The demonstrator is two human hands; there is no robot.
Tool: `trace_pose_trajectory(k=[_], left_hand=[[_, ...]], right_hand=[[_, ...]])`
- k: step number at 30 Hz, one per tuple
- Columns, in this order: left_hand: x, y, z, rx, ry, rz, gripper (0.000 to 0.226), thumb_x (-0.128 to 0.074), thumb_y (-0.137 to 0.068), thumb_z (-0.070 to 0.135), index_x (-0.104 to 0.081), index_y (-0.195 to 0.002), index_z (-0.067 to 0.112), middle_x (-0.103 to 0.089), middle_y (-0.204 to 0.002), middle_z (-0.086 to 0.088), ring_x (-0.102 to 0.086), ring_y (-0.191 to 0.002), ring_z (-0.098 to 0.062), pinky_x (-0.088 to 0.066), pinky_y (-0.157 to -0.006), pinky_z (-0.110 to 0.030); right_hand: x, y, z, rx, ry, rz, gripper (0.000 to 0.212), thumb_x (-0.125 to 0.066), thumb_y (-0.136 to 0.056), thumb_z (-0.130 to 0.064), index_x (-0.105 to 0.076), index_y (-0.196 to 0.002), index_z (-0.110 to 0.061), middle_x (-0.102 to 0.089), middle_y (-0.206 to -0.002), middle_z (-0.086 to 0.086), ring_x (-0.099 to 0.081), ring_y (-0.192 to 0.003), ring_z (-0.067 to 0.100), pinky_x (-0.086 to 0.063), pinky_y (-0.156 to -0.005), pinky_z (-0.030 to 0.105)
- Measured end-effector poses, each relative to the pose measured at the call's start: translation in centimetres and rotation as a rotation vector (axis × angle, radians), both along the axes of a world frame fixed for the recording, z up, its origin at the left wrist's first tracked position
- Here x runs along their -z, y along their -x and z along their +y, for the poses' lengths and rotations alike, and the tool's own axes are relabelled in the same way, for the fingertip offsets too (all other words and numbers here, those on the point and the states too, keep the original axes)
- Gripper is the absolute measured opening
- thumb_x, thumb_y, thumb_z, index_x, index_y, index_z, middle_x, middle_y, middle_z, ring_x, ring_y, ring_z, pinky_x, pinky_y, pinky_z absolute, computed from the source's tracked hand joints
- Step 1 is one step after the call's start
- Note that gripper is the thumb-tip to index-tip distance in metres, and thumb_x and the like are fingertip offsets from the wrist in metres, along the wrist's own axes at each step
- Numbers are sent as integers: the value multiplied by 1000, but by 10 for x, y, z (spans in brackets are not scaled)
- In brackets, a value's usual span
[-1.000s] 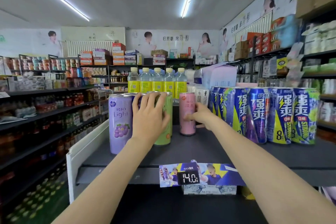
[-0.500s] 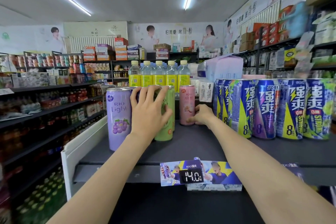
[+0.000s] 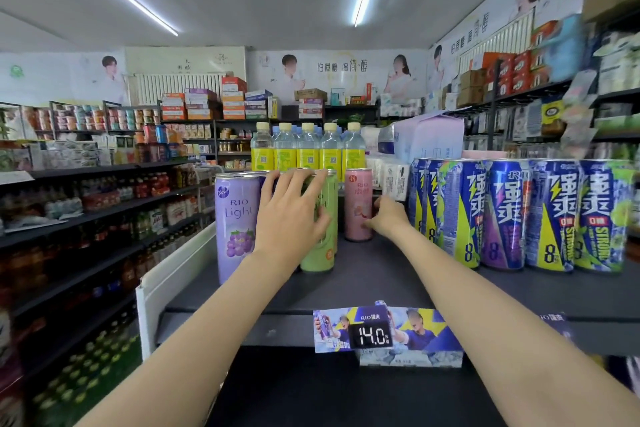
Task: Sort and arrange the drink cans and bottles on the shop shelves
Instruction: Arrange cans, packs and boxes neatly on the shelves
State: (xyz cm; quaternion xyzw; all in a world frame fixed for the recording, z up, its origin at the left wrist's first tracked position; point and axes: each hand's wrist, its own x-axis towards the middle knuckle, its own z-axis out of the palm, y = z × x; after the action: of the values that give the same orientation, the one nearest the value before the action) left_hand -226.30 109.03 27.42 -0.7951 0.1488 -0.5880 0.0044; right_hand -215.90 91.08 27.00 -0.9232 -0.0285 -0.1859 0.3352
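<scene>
A tall green can (image 3: 323, 246) stands on the dark top shelf (image 3: 381, 284), and my left hand (image 3: 289, 215) grips it from the front, fingers curled over its rim. Just left stands a purple RIO Light can (image 3: 235, 225), with more cans hidden behind my hand. Farther back, my right hand (image 3: 388, 218) holds the lower part of a pink can (image 3: 358, 203). A row of blue and yellow cans (image 3: 519, 215) lines the shelf on the right. Several yellow-labelled bottles (image 3: 308, 149) stand at the back.
A 14.0 price tag (image 3: 372, 336) hangs on the shelf's front edge. A white end panel (image 3: 173, 274) borders the shelf on the left. An aisle and stocked dark shelves (image 3: 86, 218) lie to the left. Paper packs (image 3: 426, 142) sit behind the cans.
My right hand has slid lower on the pink can. My left hand stays on the green can. The view has shifted slightly.
</scene>
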Motion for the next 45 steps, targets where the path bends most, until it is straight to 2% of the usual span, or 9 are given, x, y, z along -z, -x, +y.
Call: trace_pose_trajectory(k=[5, 9, 12, 16, 20, 29, 35, 40, 45], left_hand=[[3, 36, 32, -68, 138, -64, 62, -66, -71, 15, -46, -130, 10, -50, -127, -15, -41, -120, -31, -20, -108, -47], [14, 62, 48, 35, 656, 204, 77, -68, -78, 22, -27, -142, 9, -30, -140, -21, -35, -123, -38, -33, -96, -44], [20, 65, 60, 227, 849, 431, 64, -70, -81, 25, -38, -133, 6, -48, -129, -16, -51, -112, -30, -36, -78, -28], [13, 70, 76, 325, 869, 577, 56, -76, -75, 27, -51, -122, 9, -61, -117, -6, -57, -94, -17, -44, -80, -29], [12, 79, 61, 522, 869, 662, 42, -78, -72, 19, -58, -108, 10, -67, -105, -8, -67, -83, -22, -54, -82, -40], [9, 67, -25, 579, 617, 683, 53, -75, -75, 29, -55, -121, 11, -63, -114, -2, -60, -96, -15, -49, -84, -27], [2, 53, 10, 354, 483, 216, 50, -61, -85, 15, -45, -132, 9, -48, -126, -12, -43, -116, -27, -30, -93, -26], [8, 28, 34, 143, 486, 246, 71, -64, -83, 26, -29, -144, 11, -32, -147, -10, -28, -133, -30, -25, -108, -45], [19, 16, 29, 146, 490, 222, 77, -43, -76, 50, -30, -144, 16, -36, -147, -3, -38, -128, -27, -33, -99, -42]], right_hand=[[-44, 55, 12, -195, -26, -147, 45, -72, -81, -18, -52, -120, -7, -58, -120, 9, -55, -110, 23, -41, -82, 26], [-48, 98, 26, -357, -137, -240, 43, -73, -79, -21, -55, -117, -12, -57, -113, 1, -56, -99, 14, -42, -73, 21], [-39, 122, 35, -464, -216, -264, 39, -73, -79, -16, -56, -114, -14, -57, -115, 2, -56, -98, 13, -43, -77, 21], [-30, 142, 38, -572, -233, -132, 44, -74, -78, -17, -53, -117, -19, -56, -119, 1, -60, -100, 15, -49, -85, 26], [-16, 157, 39, -682, -132, 63, 56, -75, -76, -21, -48, -125, -22, -56, -121, -3, -60, -106, 16, -48, -95, 34], [9, 155, 2, -473, -309, 23, 67, -85, -64, -15, -49, -120, -21, -64, -112, -2, -63, -100, 15, -51, -92, 38], [4, 126, -25, -277, -317, 44, 59, -82, -68, -9, -49, -117, -14, -61, -111, 1, -58, -99, 16, -48, -86, 33], [3, 79, -20, -114, -223, 23, 66, -83, -66, -13, -46, -121, -8, -58, -121, 7, -56, -110, 25, -49, -92, 39], [6, 38, -5, -51, -182, 7, 65, -84, -66, -19, -50, -120, -4, -59, -124, 11, -56, -114, 27, -46, -95, 39]])
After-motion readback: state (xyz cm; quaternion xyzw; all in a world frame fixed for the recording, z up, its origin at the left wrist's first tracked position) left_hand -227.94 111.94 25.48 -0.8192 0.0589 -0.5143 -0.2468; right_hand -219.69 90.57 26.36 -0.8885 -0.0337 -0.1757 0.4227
